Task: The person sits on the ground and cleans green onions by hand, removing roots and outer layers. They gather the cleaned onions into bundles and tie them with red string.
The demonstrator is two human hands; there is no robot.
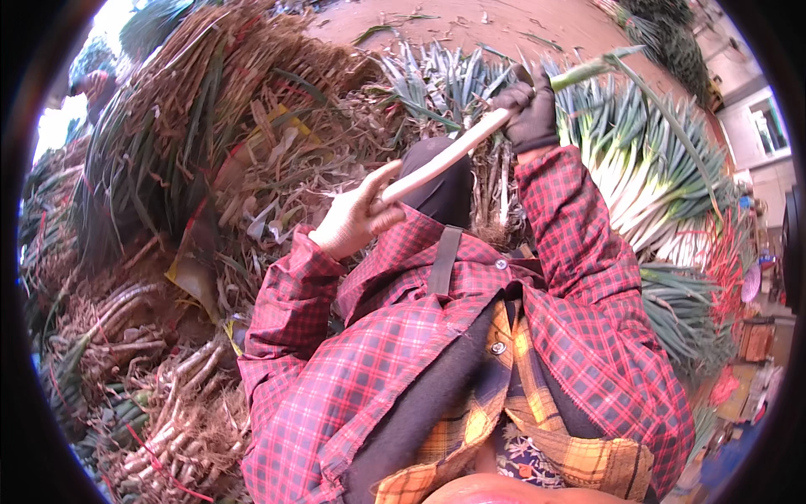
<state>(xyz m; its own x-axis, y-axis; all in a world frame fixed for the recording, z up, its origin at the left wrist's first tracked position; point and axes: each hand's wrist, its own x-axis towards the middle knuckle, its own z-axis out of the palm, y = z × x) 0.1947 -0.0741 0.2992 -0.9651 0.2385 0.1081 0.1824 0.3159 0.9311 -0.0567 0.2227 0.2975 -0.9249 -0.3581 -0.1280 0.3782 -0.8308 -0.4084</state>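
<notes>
A long green onion slants across in front of me, its white stalk peeled smooth. My right hand, in a dark glove, grips it just below the green leaves. At the lower white end is my left hand, in a pale glove, with thumb and fingers around the tip. One thin leaf droops from the top towards the right. Beneath the stalk is my bent knee in dark trousers. Unpeeled onions with dry skins and roots lie between my knee and right forearm.
Cleaned green onions are piled at the right, beside red ties. Tall rooty bundles rise at the left, with dry peelings nearer. More onions lie at lower left. A person is at the far left.
</notes>
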